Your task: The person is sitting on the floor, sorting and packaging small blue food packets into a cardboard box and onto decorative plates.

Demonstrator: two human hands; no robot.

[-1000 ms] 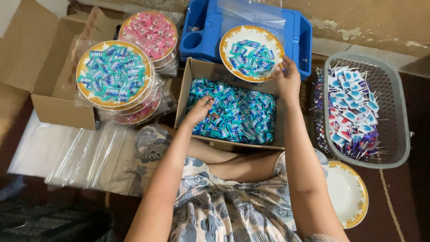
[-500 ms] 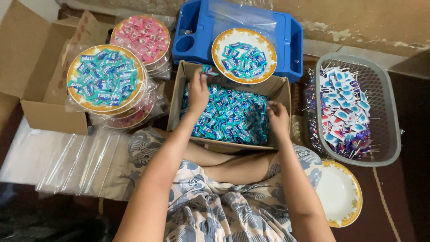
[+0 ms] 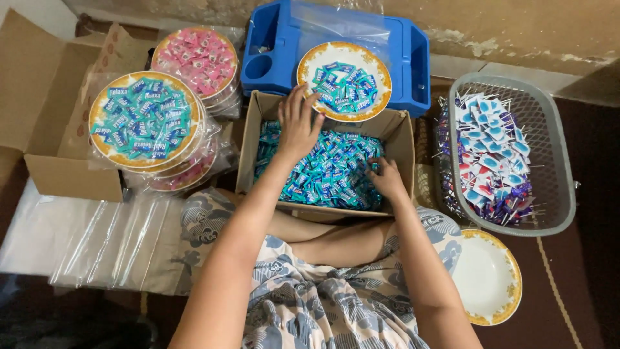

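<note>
A cardboard box (image 3: 404, 137) in front of my lap is full of blue and teal wrapped candies (image 3: 329, 169). My left hand (image 3: 298, 123) reaches over its far edge with fingers spread, touching the rim of a gold-edged plate (image 3: 310, 64) that carries a small heap of the same candies. That plate rests on a blue plastic tray (image 3: 413, 64). My right hand (image 3: 386, 178) is down in the box at its right side, fingers curled into the candies; whether it grips any is hidden.
Left of the box stand stacked wrapped plates of teal candies (image 3: 145, 121) and pink candies (image 3: 197, 59) by an open carton (image 3: 45, 84). Clear plastic bags (image 3: 110, 239) lie at lower left. A grey basket (image 3: 555, 155) holds lollipops; an empty plate (image 3: 485, 276) lies below it.
My left hand moved from inside the box up to the plate's rim. My right hand came down from the plate's edge into the candies at the box's right side.
</note>
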